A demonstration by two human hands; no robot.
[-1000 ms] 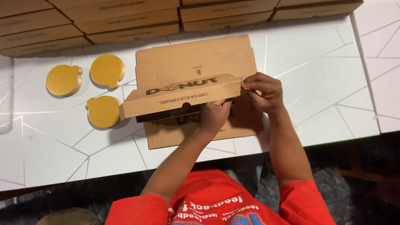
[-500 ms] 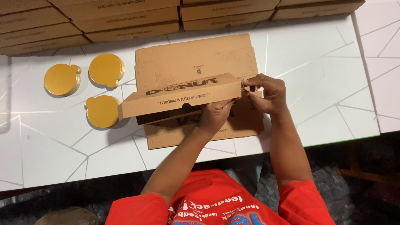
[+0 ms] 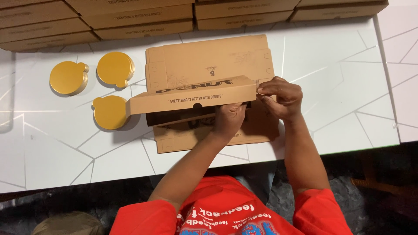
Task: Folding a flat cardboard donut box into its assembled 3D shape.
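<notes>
A flat brown cardboard box blank [image 3: 209,61] lies on the white table [image 3: 339,87], partly folded. Its long front flap [image 3: 191,100] stands raised across the middle. My left hand [image 3: 228,119] presses under that flap near its middle, fingers curled against the cardboard. At the flap's right end my right hand [image 3: 281,98] pinches the corner tab with its fingertips. Both forearms reach in from red sleeves at the bottom.
Three stacks of round gold cake boards [image 3: 69,77] [image 3: 115,68] [image 3: 109,112] lie left of the box. A row of stacked brown cardboard boxes [image 3: 143,19] runs along the table's far edge. The table's near edge is just before my body.
The raised flap and both hands have stayed almost where they were; my right fingers have shifted slightly at the flap's right corner.
</notes>
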